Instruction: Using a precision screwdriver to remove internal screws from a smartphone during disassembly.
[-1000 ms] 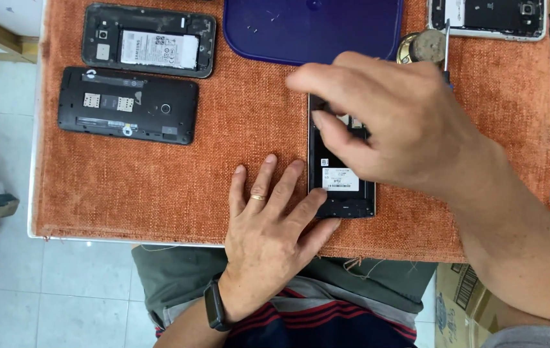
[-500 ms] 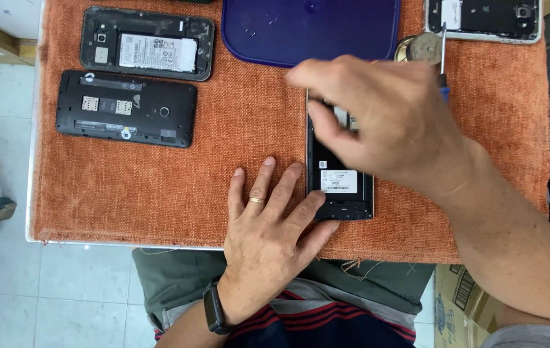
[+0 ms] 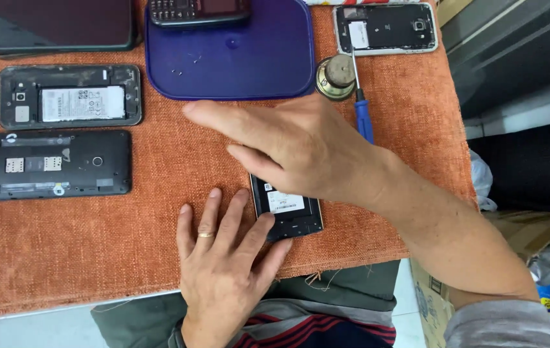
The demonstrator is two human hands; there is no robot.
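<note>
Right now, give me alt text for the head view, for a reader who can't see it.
Seen from above, a left hand with a ring steadies a black opened phone on an orange woven cloth, while the right hand hovers over it. Other opened phones, a blue plastic tray and a blue-handled screwdriver lie around.

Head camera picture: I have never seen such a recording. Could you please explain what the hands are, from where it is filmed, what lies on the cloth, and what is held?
The camera sits on a person's head and looks down at their own bare hands. The left hand, wearing a ring, presses flat beside an opened black phone. The right hand hovers over that phone with fingers spread; it grips nothing visible. On the orange cloth lie two more opened phones, a blue tray with a keypad phone, a fourth opened phone, a blue-handled screwdriver and a round metal piece.
</note>
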